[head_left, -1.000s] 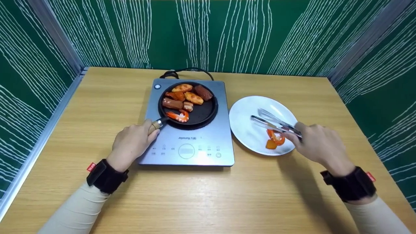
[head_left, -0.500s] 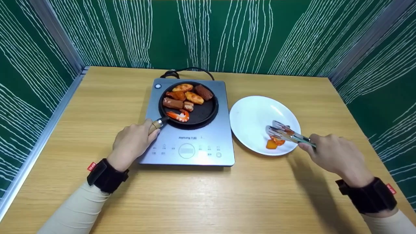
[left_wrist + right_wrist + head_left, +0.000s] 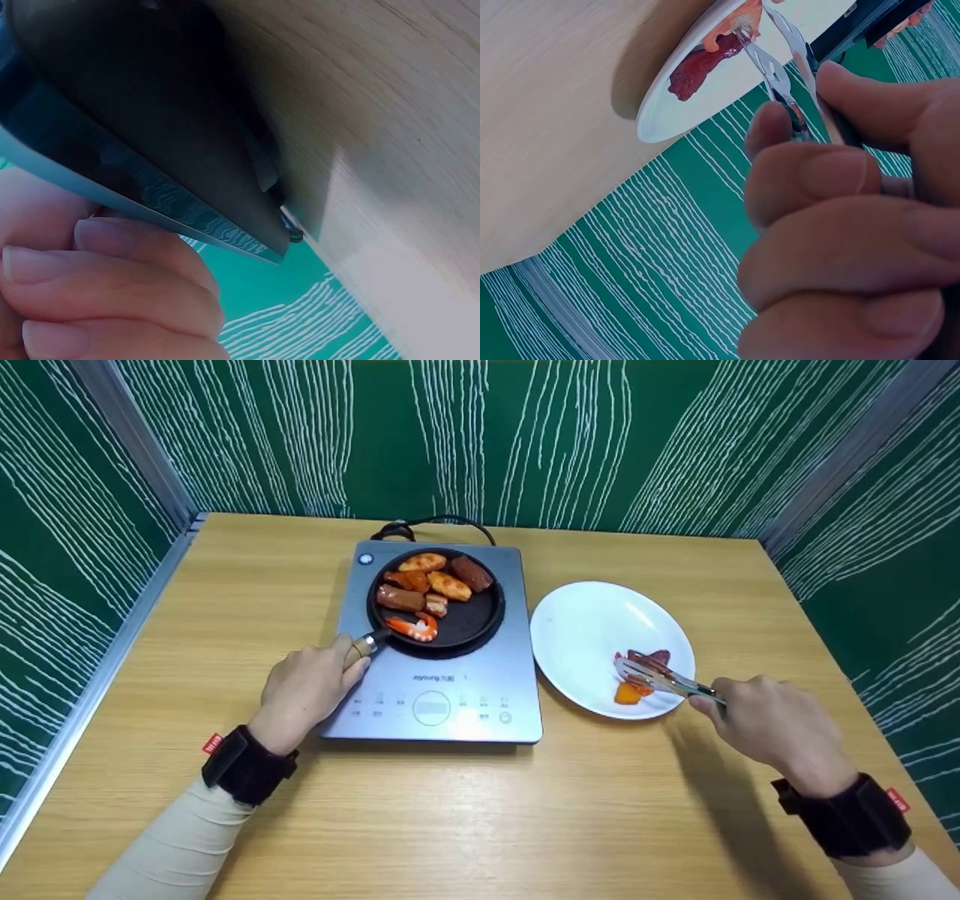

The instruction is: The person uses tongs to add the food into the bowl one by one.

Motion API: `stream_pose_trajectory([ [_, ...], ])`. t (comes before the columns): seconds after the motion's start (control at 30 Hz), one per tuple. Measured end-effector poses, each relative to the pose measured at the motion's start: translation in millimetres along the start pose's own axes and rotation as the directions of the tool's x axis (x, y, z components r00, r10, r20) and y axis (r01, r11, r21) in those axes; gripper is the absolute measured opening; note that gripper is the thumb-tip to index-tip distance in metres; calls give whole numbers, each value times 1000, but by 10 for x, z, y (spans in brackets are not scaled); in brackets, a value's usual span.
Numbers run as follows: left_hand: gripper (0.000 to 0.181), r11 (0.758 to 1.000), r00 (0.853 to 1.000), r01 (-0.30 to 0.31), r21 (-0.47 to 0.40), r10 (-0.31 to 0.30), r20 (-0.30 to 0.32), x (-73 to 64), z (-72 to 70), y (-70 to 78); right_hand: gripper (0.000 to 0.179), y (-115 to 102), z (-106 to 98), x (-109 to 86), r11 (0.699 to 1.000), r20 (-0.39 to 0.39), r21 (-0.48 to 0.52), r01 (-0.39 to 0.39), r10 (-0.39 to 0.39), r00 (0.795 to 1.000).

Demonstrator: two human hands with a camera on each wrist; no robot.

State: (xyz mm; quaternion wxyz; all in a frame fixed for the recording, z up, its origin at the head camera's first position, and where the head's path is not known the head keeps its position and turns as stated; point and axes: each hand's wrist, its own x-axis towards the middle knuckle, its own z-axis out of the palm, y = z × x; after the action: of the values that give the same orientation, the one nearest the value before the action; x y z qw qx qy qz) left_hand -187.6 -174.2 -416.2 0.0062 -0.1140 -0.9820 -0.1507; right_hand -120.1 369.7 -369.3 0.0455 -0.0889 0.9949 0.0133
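Note:
My left hand (image 3: 309, 686) grips the wooden handle (image 3: 356, 652) of a black frying pan (image 3: 472, 626) on an induction cooktop (image 3: 491, 675). Brown meat chunks (image 3: 400, 598), yellow-brown oval pieces (image 3: 448, 586) and a shrimp (image 3: 412, 628) lie in the pan. In my right hand (image 3: 780, 727) are metal tongs (image 3: 664, 679), their arms close together in the head view. The tips are down over a second shrimp (image 3: 739, 22) on the white plate (image 3: 577, 637), partly covering it. A dark red meat piece (image 3: 697, 71) and an orange cube (image 3: 628, 693) lie beside it.
The plate stands close against the cooktop's right side on a wooden table (image 3: 450, 825). A black cord (image 3: 450, 518) loops behind the cooktop. Green walls with white streaks (image 3: 525, 442) enclose the back and sides.
My right hand has moved right and toward me, bringing the tongs from mid-plate to its lower right. Their arms have come closer together, and the dark red piece now shows plainly. My left hand stays put.

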Motion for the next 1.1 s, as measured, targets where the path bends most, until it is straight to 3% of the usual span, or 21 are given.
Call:
stream_pose_trajectory([
  [0.27,34,1000,1000,-16,-3,16,-15,3,-8,10,35,-51,23,33,1000,0,6,-7,7,1000],
  [0.57,34,1000,999,-23,19,24,-39,0,3,14,32,-54,35,19,999,-58,-30,21,-22,998],
  [1.1,33,1000,1000,-12,-3,12,-20,-2,-5,-1,32,-100,-78,-31,996,-128,-33,77,-81,988],
])
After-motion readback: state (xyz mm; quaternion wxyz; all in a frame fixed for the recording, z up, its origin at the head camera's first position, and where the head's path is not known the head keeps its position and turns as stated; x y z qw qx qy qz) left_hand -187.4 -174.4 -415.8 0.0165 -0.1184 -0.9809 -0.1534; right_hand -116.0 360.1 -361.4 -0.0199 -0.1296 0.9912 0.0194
